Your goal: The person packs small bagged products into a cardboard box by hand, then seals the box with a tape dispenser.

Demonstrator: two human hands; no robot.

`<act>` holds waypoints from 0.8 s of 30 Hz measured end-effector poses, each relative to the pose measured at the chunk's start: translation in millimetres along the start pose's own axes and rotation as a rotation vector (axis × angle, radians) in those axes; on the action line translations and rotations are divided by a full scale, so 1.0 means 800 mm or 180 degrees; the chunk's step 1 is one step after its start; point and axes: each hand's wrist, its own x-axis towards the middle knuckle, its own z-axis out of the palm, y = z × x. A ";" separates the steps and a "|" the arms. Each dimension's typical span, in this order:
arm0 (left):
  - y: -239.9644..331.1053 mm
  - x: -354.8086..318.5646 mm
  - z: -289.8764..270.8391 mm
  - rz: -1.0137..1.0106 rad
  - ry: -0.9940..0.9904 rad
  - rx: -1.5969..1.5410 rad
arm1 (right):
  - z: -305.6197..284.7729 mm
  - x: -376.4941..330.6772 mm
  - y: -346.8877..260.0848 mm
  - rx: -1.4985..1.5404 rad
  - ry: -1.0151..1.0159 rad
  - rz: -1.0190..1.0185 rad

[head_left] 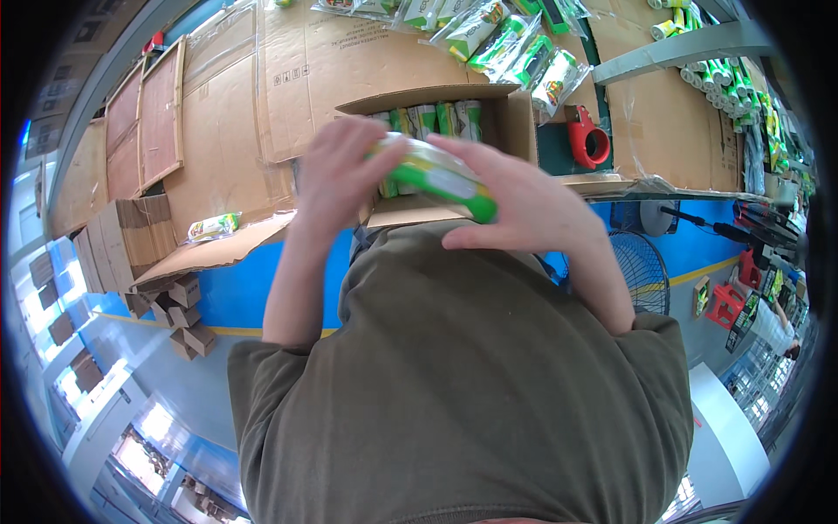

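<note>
While both my hands grip green-and-white plastic-wrapped pack (434, 177), left hand (336, 179) clasps far-left end, right hand (524, 205) cups near-right end. Long axis runs left-far to right-near. Pack sits just above open brown cardboard box (515, 118) on bench (227, 148), similar packs upright inside.

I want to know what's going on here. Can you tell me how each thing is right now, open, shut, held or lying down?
Left hand: shut on the pack.
Right hand: shut on the pack.
Pack: green and white, held by both hands over the box.
Box: open, packs standing upright inside.
Tape dispenser: red, lying beside the box.
Loose pack: lying flat on cardboard.
</note>
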 end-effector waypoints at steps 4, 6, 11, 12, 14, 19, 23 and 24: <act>0.032 0.025 0.021 -0.0614 -0.0153 0.0039 | 0.020 -0.014 0.012 -0.0671 -0.0777 0.1519; 0.023 0.012 0.018 -0.1496 0.0428 -0.0048 | 0.021 -0.020 0.023 -0.1393 -0.0810 0.2744; -0.018 -0.050 0.062 -0.2933 0.0001 -0.1561 | 0.050 0.001 0.108 -0.2156 -0.0564 0.2681; -0.016 -0.055 0.072 -0.2924 0.0003 -0.1586 | 0.058 0.012 0.112 -0.2506 -0.0711 0.2862; -0.006 -0.061 0.088 -0.2936 -0.0319 -0.1969 | 0.086 0.003 0.155 -0.3051 -0.0980 0.2655; 0.007 -0.065 0.101 -0.2948 -0.0066 -0.1610 | 0.087 0.021 0.147 -0.3203 -0.1670 0.2856; 0.004 -0.067 0.096 -0.3048 -0.0084 -0.1826 | 0.075 0.024 0.172 -0.2749 -0.1819 0.3174; 0.003 -0.067 0.098 -0.3084 -0.0111 -0.1818 | 0.077 0.017 0.189 -0.2389 -0.1467 0.3332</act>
